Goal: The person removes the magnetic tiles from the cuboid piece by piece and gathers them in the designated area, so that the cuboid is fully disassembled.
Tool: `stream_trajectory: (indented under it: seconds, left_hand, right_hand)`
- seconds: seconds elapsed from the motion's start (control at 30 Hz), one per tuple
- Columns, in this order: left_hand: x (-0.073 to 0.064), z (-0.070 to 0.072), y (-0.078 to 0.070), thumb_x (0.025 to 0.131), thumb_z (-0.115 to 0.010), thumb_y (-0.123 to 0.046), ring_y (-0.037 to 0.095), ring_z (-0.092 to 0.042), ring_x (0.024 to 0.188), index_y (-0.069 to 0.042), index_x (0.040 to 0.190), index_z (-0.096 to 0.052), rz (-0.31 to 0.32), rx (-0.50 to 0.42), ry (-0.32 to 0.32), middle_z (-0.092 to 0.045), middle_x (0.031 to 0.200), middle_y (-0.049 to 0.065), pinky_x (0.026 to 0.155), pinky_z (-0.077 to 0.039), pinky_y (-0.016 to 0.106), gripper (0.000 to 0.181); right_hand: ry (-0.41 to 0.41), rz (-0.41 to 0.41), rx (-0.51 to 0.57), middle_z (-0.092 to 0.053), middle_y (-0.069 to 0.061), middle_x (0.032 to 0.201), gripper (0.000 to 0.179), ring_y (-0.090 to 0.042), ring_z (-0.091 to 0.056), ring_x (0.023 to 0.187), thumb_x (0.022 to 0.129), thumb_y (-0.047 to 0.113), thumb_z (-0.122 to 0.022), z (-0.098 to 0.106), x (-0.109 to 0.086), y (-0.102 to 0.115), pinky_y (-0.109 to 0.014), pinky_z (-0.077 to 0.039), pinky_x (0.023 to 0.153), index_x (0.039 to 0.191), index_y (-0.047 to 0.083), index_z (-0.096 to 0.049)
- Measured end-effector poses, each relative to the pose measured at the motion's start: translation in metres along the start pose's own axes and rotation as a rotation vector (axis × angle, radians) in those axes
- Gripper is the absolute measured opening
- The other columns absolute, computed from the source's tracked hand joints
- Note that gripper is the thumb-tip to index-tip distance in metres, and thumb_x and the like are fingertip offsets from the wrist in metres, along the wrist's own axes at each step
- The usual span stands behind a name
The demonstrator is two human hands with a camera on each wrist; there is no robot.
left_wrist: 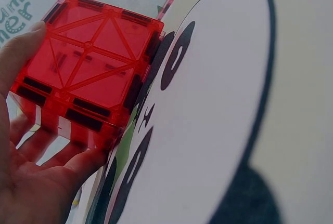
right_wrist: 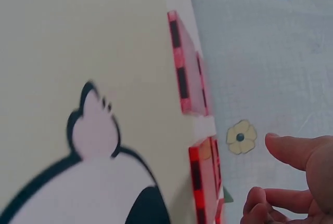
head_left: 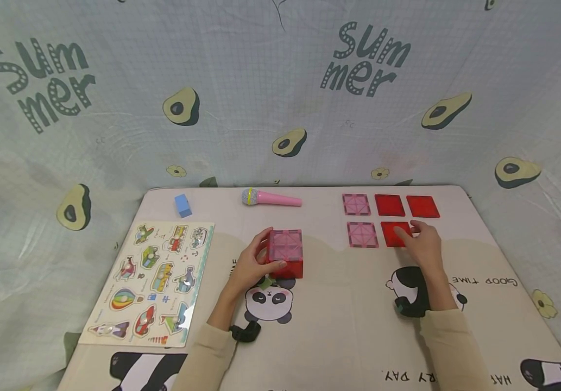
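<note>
My left hand grips a cube of magnetic tiles that stands on the table by the printed panda. Its top tile is pink, its front is translucent red; my thumb lies along the front and the other fingers reach around the side. Over at the right, my right hand hovers with thumb and fingers apart at a flat red magnetic tile, holding nothing. Two more red tiles lie just behind that one. Left of them are two pink magnetic tiles, one behind the other.
A pink toy microphone lies along the table's back edge. Farther left is a small blue block. A picture puzzle board covers the left side of the table. Behind the table hangs a printed cloth.
</note>
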State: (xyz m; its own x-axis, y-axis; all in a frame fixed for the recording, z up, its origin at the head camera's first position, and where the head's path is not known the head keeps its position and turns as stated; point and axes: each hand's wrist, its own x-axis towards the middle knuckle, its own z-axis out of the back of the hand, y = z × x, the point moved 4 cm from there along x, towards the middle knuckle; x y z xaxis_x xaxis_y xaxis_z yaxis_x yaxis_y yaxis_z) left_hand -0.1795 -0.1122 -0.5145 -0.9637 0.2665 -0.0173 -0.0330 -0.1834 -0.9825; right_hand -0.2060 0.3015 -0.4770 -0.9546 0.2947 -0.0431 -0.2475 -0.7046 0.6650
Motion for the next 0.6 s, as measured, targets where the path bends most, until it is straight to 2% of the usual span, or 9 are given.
stream_trajectory:
  seconds: [0.1,0.17,0.23,0.33,0.4,0.6]
  left_hand:
    - [0.0,0.0,0.0,0.084,-0.082,-0.021,0.03,-0.042,0.146,-0.021,0.157,-0.032,0.002,-0.003,0.002,-0.042,0.156,0.005,0.108,-0.049,0.042,0.089]
    - [0.0,0.0,0.0,0.084,-0.081,-0.02,0.029,-0.042,0.146,-0.02,0.157,-0.031,0.003,-0.006,0.003,-0.042,0.156,0.005,0.107,-0.05,0.041,0.089]
    - [0.0,0.0,0.0,0.084,-0.081,-0.019,0.03,-0.042,0.146,-0.02,0.157,-0.031,0.0,-0.013,0.004,-0.042,0.157,0.006,0.107,-0.05,0.041,0.089]
    - [0.0,0.0,0.001,0.084,-0.081,-0.018,0.031,-0.042,0.146,-0.022,0.157,-0.032,-0.005,-0.019,0.004,-0.042,0.157,0.008,0.108,-0.049,0.041,0.087]
    - [0.0,0.0,0.0,0.084,-0.081,-0.017,0.032,-0.042,0.146,-0.023,0.156,-0.032,-0.008,-0.021,0.004,-0.042,0.157,0.009,0.108,-0.049,0.042,0.087]
    - [0.0,0.0,0.0,0.084,-0.081,-0.02,0.031,-0.042,0.146,-0.024,0.156,-0.033,-0.006,0.0,-0.003,-0.042,0.157,0.008,0.108,-0.049,0.042,0.087]
  right_hand:
    - [-0.009,0.038,0.004,-0.052,-0.032,0.133,0.067,-0.043,-0.053,0.11,0.099,0.036,-0.061,0.001,-0.003,0.008,-0.054,-0.058,0.092,0.146,-0.008,-0.042]
    - [-0.01,0.053,0.013,-0.052,-0.031,0.133,0.067,-0.041,-0.053,0.109,0.098,0.037,-0.061,0.002,-0.005,0.013,-0.048,-0.059,0.087,0.146,-0.007,-0.042]
    - [-0.008,0.067,0.022,-0.052,-0.03,0.134,0.068,-0.04,-0.053,0.109,0.098,0.038,-0.061,0.002,-0.007,0.018,-0.036,-0.06,0.079,0.146,-0.006,-0.042]
    - [-0.009,0.082,0.041,-0.054,-0.029,0.133,0.069,-0.038,-0.054,0.107,0.098,0.04,-0.062,0.002,-0.009,0.026,-0.02,-0.053,0.069,0.147,-0.004,-0.043]
    - [-0.015,0.095,0.058,-0.055,-0.028,0.131,0.069,-0.036,-0.056,0.103,0.097,0.041,-0.063,0.002,-0.011,0.031,-0.013,-0.048,0.064,0.147,-0.003,-0.044]
    - [-0.03,0.143,0.09,-0.06,-0.025,0.125,0.067,-0.035,-0.06,0.101,0.096,0.042,-0.064,-0.003,-0.018,0.046,-0.009,-0.046,0.063,0.144,-0.002,-0.047]
